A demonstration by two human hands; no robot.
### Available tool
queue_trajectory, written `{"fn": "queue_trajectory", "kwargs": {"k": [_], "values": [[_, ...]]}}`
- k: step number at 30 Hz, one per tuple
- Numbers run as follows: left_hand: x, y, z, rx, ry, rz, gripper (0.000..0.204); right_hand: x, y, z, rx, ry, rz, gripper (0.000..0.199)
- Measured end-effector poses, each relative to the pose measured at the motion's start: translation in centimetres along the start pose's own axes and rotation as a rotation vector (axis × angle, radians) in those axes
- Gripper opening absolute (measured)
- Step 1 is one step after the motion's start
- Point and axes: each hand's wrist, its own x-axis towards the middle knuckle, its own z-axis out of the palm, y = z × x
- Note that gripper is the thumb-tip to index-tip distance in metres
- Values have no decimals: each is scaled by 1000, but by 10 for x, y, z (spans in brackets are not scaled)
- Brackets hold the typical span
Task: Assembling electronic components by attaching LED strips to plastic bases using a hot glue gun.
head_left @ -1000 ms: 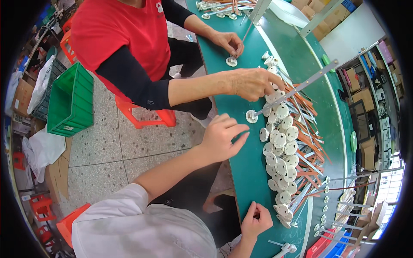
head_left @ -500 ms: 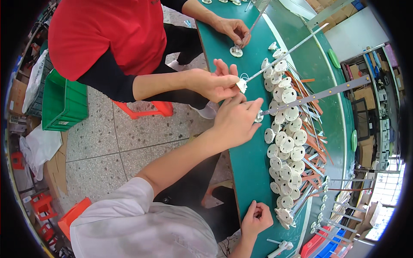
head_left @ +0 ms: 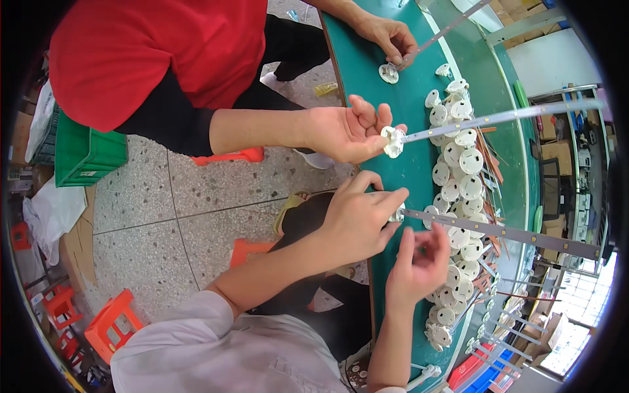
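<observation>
Left hand bent over the near side of the bench, thumb and forefinger drawn together on a small white disc, which is partly hidden by the fingertips. From the disc a thin, flat metal strip, matt grey and dotted with small yellowish squares, runs off to the right. Right hand just on the near side of the strip, slightly blurred: thumb and forefinger raised and well parted, other fingers curled, nothing seen in the grasp; whether a fingertip touches the strip I cannot tell. Bench top smooth, green. Along it lies a long heap of round white discs, smooth-faced with small slots, overlapping like scales; reddish-brown strips poke out on its right. The held strip crosses over this heap, covering some discs. Farther off, a co-worker in a red shirt holds a similar disc in one hand, palm partly up, its pale strip also reaching right across the heap; the co-worker's other hand is at a far disc. To the left: speckled stone-like floor, ribbed green crate, orange plastic stool. Near right: blue tray.
</observation>
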Motion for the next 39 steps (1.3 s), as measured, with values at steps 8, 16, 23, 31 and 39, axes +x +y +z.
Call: {"fn": "queue_trajectory", "kwargs": {"k": [8, 16, 23, 31, 39], "values": [[1, -14, 11, -85, 106, -8, 44, 18, 29, 19, -91, 46, -177, 14], [8, -16, 9, -67, 67, 15, 40, 20, 26, 19, -222, 35, -224, 11], [6, -14, 10, -55, 13, 0, 40, 19, 25, 22, -266, 69, -245, 9], [9, -15, 7, -28, -29, 6, 39, 26, 26, 24, -304, 55, -315, 9], [7, -15, 8, -16, -42, -8, 36, 19, 27, 23, -203, 124, -215, 9]]}}
